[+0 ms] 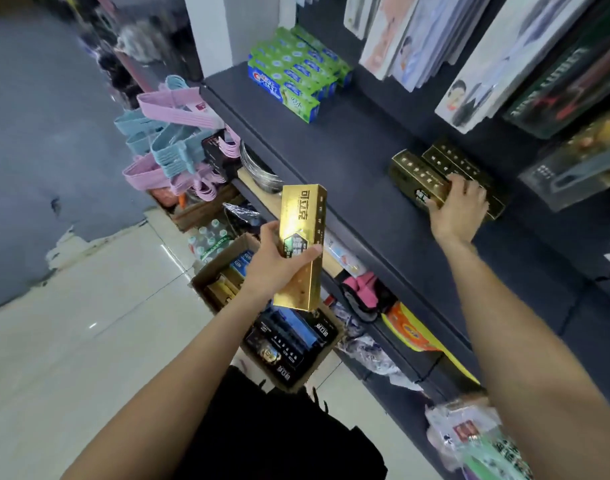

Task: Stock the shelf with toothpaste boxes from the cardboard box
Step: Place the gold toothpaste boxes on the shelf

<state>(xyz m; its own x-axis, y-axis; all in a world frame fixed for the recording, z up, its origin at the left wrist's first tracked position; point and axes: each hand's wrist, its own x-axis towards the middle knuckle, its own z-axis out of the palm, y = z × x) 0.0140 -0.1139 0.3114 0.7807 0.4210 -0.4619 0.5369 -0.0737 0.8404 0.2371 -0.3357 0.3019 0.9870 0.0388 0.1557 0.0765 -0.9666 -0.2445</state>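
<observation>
A gold toothpaste box (pixel 302 247) is held upright in the left hand (pixel 274 266), above the cardboard box (pixel 262 327) on the floor. Two dark gold boxes (pixel 435 176) on the dark shelf (pixel 348 150) are touched by the right hand (pixel 459 209), its fingers curled over them.

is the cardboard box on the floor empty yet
Not empty. The open cardboard box still holds dark boxes and gold ones, seen below the left hand.

We read three large Korean-looking characters, perhaps "미디안", on the gold toothpaste box (pixel 302 247) above the left hand's fingers (pixel 310 252); the green-and-blue boxes (pixel 289 81) show a blurred logo, illegible.
</observation>
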